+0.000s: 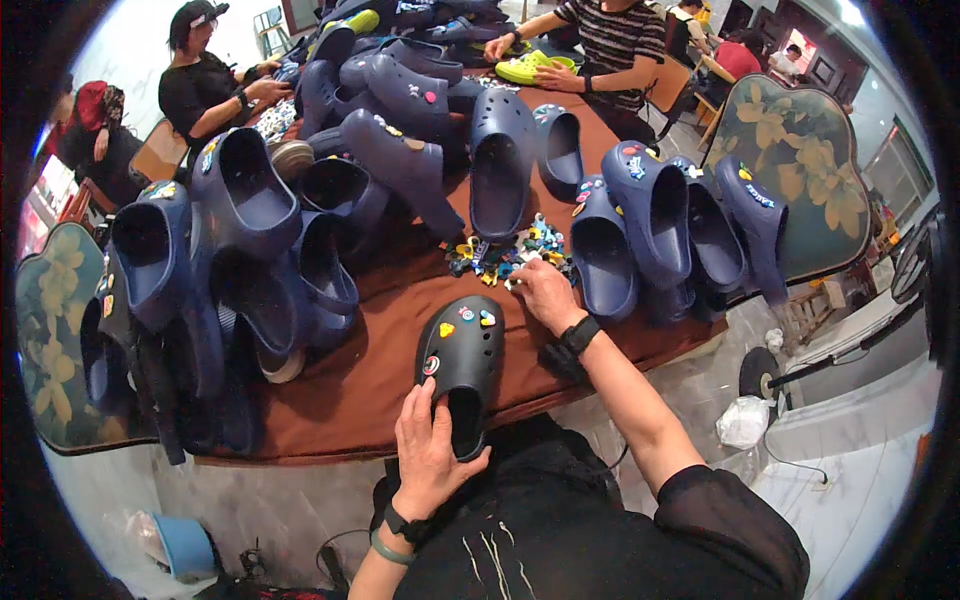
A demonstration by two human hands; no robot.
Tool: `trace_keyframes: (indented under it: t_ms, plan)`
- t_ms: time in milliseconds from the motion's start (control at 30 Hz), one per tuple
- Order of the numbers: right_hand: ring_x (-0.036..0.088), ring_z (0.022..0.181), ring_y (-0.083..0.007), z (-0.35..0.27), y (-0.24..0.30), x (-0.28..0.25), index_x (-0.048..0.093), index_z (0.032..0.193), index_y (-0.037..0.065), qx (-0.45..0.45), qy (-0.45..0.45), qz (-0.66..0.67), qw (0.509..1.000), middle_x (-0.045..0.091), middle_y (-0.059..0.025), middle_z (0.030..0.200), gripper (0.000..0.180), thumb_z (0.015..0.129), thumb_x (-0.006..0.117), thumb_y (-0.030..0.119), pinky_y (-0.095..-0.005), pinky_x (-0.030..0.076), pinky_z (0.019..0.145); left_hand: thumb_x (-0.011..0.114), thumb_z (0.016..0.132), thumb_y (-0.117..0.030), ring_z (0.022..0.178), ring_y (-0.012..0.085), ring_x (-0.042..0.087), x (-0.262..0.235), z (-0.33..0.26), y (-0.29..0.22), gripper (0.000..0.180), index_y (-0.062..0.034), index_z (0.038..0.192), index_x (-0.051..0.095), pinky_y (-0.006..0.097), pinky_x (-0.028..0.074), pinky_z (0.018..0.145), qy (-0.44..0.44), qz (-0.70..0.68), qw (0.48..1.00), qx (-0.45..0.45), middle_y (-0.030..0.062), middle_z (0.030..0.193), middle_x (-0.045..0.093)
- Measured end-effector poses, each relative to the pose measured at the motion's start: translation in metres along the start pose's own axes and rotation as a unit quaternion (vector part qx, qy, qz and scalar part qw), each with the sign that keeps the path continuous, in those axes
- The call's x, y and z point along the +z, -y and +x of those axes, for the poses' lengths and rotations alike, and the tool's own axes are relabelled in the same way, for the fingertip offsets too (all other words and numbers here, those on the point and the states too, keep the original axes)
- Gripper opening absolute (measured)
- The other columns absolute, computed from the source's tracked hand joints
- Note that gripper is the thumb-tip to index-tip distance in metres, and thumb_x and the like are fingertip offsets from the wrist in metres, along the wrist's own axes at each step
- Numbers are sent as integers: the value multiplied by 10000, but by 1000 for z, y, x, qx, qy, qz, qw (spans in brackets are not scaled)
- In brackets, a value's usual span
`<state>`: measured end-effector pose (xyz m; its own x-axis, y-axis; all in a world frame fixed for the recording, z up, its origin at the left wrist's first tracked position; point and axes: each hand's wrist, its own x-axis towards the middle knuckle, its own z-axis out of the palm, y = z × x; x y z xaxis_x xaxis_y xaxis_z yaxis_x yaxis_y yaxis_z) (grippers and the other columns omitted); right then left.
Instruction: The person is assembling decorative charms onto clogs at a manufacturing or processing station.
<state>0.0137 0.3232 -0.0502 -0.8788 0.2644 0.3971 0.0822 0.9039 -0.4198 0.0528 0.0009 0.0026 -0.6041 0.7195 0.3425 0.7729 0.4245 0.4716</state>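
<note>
A dark clog (478, 345) with holes in its upper lies at the table's front edge, toe pointing away from me. Several small colourful charms sit on its upper. My left hand (430, 440) grips the heel end, thumb and fingers around its rim. Beyond the toe is a loose pile of mixed shoe charms (545, 240). At the pile's near edge my right hand (548, 298) has its thumb and fingertips pinched together on a small whitish shoe charm, mostly hidden by the fingers.
Navy clogs (262, 185) are stacked on the left and more navy clogs (655, 215) stand on the right, many with charms. All rest on a brown-covered table (390, 330). Across it, one person (615, 50) handles a lime-green clog (535, 68); another person (205, 80) works at far left.
</note>
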Motion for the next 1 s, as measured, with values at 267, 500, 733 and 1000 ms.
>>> trace_keyframes:
  t_ms: [267,500,733,1000]
  plan:
    - [576,927,-321,-3,0,-5,599,917,100,-103,-40,-68,992,623,-103,899,198,742,666,36,-427,450,757,862,582,-298,1311,423,350,0,2,1,814,60,1212,492,511,332,1042,-16,-1,1000,11,231,1448,326]
    - [619,830,-110,-37,50,-39,626,1075,15,152,24,325,933,659,-56,915,279,810,715,18,-255,498,731,866,577,-293,1304,428,356,0,3,1,832,55,1228,484,514,341,1036,-4,11,1000,4,237,1439,331]
    - [615,919,-122,-79,97,-43,685,1001,-1,102,-19,448,888,639,-54,1009,200,810,685,-63,-250,516,772,863,583,-284,1300,436,357,2,4,1,871,49,1275,450,511,339,1049,-2,9,1000,6,245,1435,329]
    - [630,858,-169,-101,121,-29,659,1079,10,31,-87,311,946,609,-93,1079,277,827,636,-103,-286,539,741,863,577,-280,1302,445,344,2,4,1,911,27,1313,422,521,339,1048,10,13,1000,2,251,1449,300]
